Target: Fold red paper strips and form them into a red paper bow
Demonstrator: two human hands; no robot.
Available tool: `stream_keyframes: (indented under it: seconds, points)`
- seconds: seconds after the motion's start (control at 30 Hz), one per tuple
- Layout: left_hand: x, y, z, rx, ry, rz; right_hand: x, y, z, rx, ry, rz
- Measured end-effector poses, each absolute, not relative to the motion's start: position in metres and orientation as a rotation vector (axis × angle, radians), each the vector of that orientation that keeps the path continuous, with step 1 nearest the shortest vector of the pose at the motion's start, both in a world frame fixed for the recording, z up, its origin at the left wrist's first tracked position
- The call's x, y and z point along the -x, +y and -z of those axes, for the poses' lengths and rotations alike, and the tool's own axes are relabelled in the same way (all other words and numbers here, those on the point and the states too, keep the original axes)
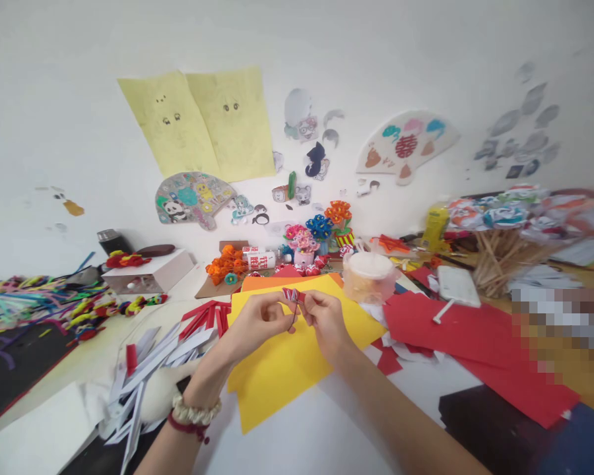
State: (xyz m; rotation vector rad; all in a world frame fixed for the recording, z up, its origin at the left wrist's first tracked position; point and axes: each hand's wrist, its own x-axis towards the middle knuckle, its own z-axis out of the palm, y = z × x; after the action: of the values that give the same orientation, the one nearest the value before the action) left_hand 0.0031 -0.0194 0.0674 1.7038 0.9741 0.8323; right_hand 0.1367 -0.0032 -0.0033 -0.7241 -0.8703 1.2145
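Observation:
Between my two hands is a small folded red-and-white paper piece [291, 294], with a thin dark cord hanging from it. My left hand [261, 318] pinches its left side, thumb and forefinger closed. On the other side my right hand [324, 320] grips the red end between thumb and curled fingers. Both hands hover over a sheet of yellow paper [277, 389]. The fingers partly cover the folded piece, so its full shape is hidden. A beaded bracelet [197, 412] circles my left wrist.
White paper strips [153, 356] lie left, below red strips [205, 320]. Red sheets [475, 349] spread to the right near a lidded plastic cup [369, 274]. Orange flowers [226, 262] stand behind. A bundle of sticks [497, 264] topped with paper flowers rises at right.

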Motion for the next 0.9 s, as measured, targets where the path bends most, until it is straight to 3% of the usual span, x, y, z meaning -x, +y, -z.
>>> stream_keyframes:
  seconds: [0.47,0.9]
  points:
    - [-0.024,-0.016,-0.045,-1.492,1.040,-1.270,-0.130,-0.005,0.006,0.695,-0.767,-1.303]
    - [-0.060,-0.031,-0.034,-0.510,0.659,-1.522,-0.121,-0.011,-0.003,0.597,-0.662,-1.405]
